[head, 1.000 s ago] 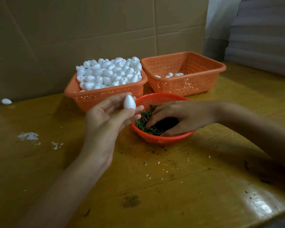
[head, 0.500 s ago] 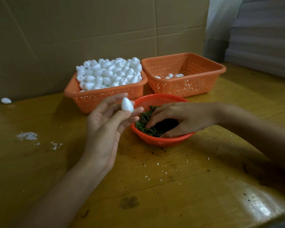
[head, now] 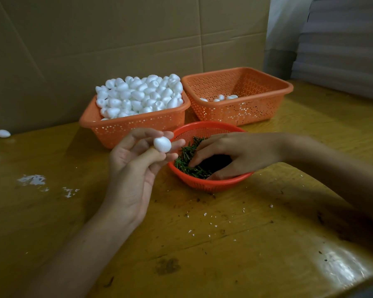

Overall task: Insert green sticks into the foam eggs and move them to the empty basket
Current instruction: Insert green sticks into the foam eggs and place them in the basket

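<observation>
Rolling over during the last second, the egg (head: pixel 162 144) goes from standing point-up in the left hand (head: pixel 134 166) to lying more on its side at the fingertips. It is pinched between the thumb below and the first fingers above, and the other fingers are loosely spread. I judge that the egg is being turned to offer an end for a stick, so the insertion itself is not yet begun. The right hand (head: pixel 235 153) has hardly moved. It remains palm down in the round basket (head: pixel 213 186), fingers bent with their tips buried among the sticks (head: pixel 187 155). Whether it already pinches one I cannot tell, since the fingers hide the contact. The step in hand therefore looks like picking out a stick. The egg hangs above the surface (head: pixel 224 233), just left of the round basket's rim and nearer than the left basket (head: pixel 134 125), which is heaped with eggs (head: pixel 138 93). The right basket (head: pixel 289 89), far and to the right, shows only a few eggs on its bottom, so most of the task seems to lie ahead. One stray egg (head: pixel 3 133) lies at the far left of the surface, well apart from the baskets, with white crumbs (head: pixel 31 180) scattered nearer.
</observation>
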